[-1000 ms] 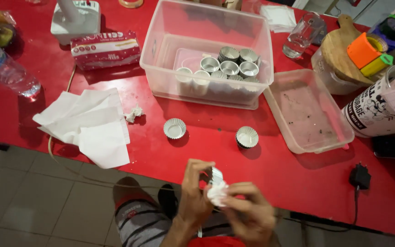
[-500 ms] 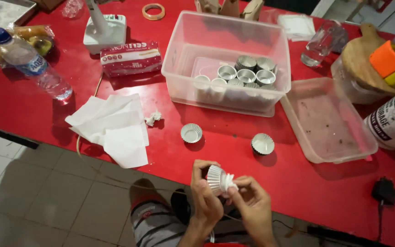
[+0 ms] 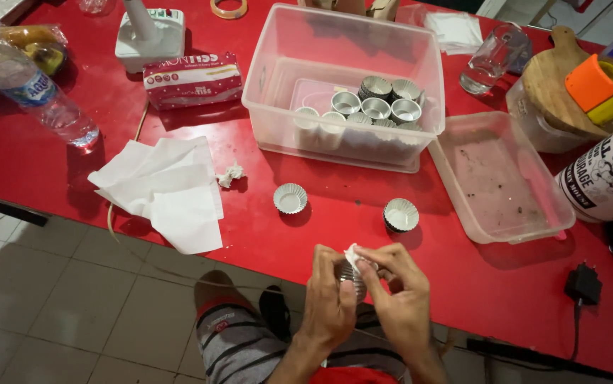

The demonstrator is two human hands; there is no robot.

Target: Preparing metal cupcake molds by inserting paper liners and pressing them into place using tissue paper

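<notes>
- Our left hand [image 3: 331,306] grips one fluted metal cup [image 3: 350,274] at the table edge; our right hand [image 3: 399,291] pinches white tissue [image 3: 354,257] into it.
- Two loose cups: one silver [image 3: 290,198], one dark-sided [image 3: 401,215].
- One clear tub [image 3: 278,85] holds more cups.

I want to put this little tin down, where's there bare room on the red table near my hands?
Bare red table lies right of your hands, bordered by the shallow clear tray and the black plug. A smaller gap sits between the two loose fluted tins. Crowded: the tissues at left and the clear tub.
</notes>
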